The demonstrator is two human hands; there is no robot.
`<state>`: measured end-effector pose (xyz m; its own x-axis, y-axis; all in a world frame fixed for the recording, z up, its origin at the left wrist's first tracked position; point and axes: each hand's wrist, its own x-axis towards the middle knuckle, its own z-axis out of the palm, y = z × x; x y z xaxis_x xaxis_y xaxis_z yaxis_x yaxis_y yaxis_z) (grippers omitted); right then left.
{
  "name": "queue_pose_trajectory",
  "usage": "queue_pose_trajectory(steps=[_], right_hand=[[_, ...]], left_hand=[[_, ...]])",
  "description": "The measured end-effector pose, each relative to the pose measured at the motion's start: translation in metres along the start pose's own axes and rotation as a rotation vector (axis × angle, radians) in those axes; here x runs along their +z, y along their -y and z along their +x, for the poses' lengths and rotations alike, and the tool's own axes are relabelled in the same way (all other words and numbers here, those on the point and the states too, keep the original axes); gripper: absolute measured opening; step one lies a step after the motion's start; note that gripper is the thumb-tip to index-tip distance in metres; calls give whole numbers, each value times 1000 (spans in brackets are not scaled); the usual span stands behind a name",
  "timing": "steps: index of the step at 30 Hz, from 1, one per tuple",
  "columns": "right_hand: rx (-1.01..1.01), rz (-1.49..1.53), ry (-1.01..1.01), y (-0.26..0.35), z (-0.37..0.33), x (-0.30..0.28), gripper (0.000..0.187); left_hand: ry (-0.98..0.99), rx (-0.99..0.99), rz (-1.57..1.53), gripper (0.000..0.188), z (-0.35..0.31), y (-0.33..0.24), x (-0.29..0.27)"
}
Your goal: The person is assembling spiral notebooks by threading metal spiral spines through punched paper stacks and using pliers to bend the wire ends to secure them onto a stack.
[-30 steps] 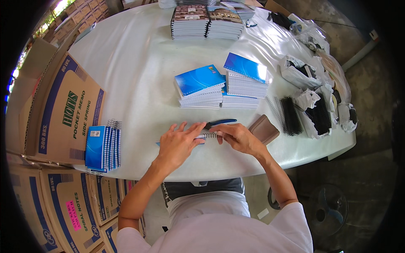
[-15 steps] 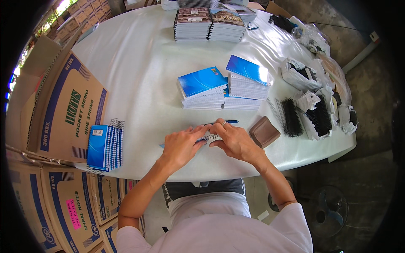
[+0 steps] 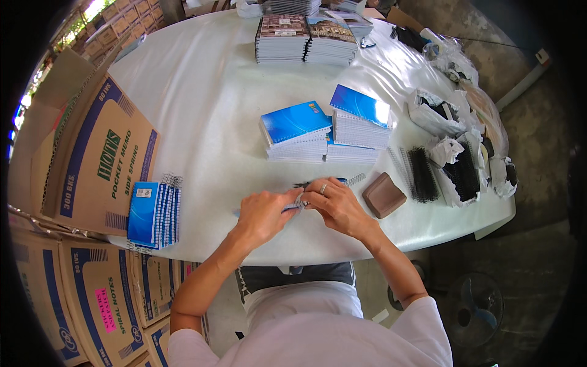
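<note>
My left hand (image 3: 264,214) is closed on a small blue notebook (image 3: 238,213), which is mostly hidden under the fingers. Against its edge, my right hand (image 3: 336,205) pinches a wire spiral (image 3: 356,179) whose loose end sticks out beyond the knuckles. Both hands meet fingertip to fingertip near the table's front edge. Just beyond them lies a dark-tipped tool (image 3: 301,184) with some blue on it, largely covered by the right hand. To the right of the hands sits a brown block-like object (image 3: 384,196) with a hollowed top.
Stacks of blue notebooks (image 3: 295,122) stand ahead; spiral-bound ones (image 3: 153,213) lie at left beside a large carton (image 3: 107,153). Black spirals (image 3: 422,174) and paper-wrapped bundles (image 3: 461,168) line the right side. Thick bound books (image 3: 281,40) are at the back. A fan (image 3: 474,306) stands below right.
My right hand has moved closer to the left, closing the gap where the spiral showed between them. The spiral's end now shows past the right hand.
</note>
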<state>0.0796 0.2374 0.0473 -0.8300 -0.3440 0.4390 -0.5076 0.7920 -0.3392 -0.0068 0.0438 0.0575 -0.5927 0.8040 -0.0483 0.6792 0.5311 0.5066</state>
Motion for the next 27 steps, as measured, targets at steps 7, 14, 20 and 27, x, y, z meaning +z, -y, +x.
queue_pose_trajectory(steps=[7,14,20,27], right_hand=[[142,35,92,10,3,4,26],[130,48,68,16,10,7,25],[345,-140,-63,8,-19,-18,28],[828,-300,164,-24,-115,-65,68]], left_hand=[[65,-65,46,42,0,-4,-7],[59,-38,103,43,1,0,-4],[79,95,64,37,-5,16,-2],[206,258,216,54,-18,-2,-6]])
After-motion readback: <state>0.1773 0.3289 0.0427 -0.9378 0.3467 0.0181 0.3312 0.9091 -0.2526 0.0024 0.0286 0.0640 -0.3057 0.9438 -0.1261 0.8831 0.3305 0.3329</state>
